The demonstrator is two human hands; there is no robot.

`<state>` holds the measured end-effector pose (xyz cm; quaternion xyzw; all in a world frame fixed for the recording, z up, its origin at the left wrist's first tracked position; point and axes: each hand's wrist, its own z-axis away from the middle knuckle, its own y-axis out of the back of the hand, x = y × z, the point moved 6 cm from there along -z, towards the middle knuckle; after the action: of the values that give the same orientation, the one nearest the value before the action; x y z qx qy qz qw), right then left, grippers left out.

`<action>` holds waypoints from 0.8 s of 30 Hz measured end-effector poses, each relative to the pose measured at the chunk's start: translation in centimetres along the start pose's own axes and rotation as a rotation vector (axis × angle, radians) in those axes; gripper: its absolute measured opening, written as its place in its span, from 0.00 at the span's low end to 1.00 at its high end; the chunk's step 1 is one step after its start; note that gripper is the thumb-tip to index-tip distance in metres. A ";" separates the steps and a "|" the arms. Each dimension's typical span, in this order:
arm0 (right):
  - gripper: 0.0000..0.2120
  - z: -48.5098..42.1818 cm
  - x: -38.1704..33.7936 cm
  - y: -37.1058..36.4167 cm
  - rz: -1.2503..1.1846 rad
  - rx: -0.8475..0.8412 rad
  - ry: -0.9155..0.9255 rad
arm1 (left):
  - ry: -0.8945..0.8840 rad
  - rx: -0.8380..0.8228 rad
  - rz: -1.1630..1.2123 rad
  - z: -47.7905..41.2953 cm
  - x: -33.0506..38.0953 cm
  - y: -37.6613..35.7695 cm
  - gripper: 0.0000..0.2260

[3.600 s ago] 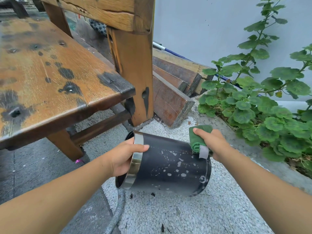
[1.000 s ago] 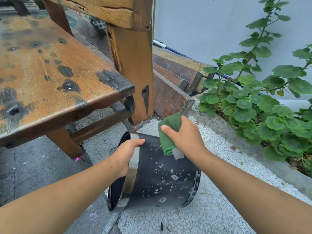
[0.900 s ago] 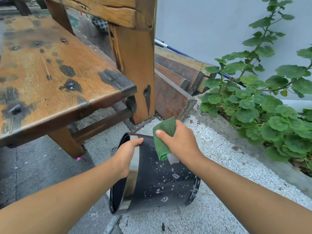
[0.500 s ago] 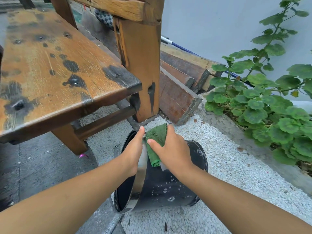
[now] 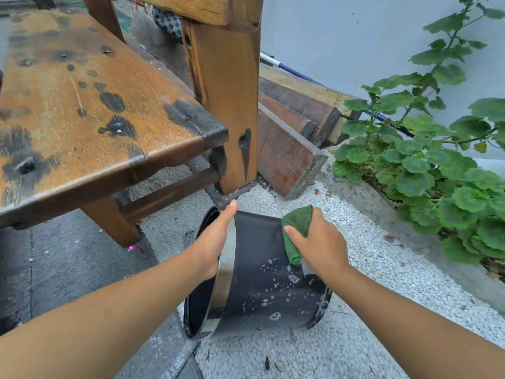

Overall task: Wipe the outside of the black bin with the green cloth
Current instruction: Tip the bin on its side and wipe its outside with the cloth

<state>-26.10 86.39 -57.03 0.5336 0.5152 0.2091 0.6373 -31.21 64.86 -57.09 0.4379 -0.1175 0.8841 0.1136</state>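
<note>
The black bin [image 5: 262,291] lies on its side on the white gravel, its open mouth with a shiny metal rim turned to the left. White splashes speckle its lower outer wall. My left hand [image 5: 213,242] grips the metal rim at the top, thumb stretched along the rim's edge. My right hand [image 5: 317,242] holds the folded green cloth [image 5: 296,228] and presses it against the upper right part of the bin's outer wall.
A worn wooden bench [image 5: 90,110] stands at the left, one thick leg [image 5: 229,113] just behind the bin. Stacked wooden planks [image 5: 289,138] lean behind it. Leafy green plants [image 5: 426,170] fill a raised bed at the right, in front of a pale wall.
My right hand slid the green cloth from beside the metal rim rightwards along the bin's wall toward its base end. My left hand keeps its grip on the rim.
</note>
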 end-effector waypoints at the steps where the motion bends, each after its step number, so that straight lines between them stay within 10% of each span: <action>1: 0.25 -0.1 0.6 0.0 0.016 0.003 -0.013 | 0.007 -0.027 0.007 -0.1 -0.1 -0.1 0.46; 12: 0.25 -1.3 3.4 -0.2 0.090 0.017 -0.035 | 0.172 -0.310 -0.058 0.7 -1.7 0.2 0.45; 24: 0.21 -1.9 4.5 1.1 -0.024 0.024 -0.135 | -0.008 -0.046 -0.102 0.8 -1.6 0.9 0.13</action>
<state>-25.69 91.33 -57.79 0.5481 0.4797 0.1588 0.6665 -29.95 63.62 -57.95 0.4441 -0.1157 0.8725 0.1679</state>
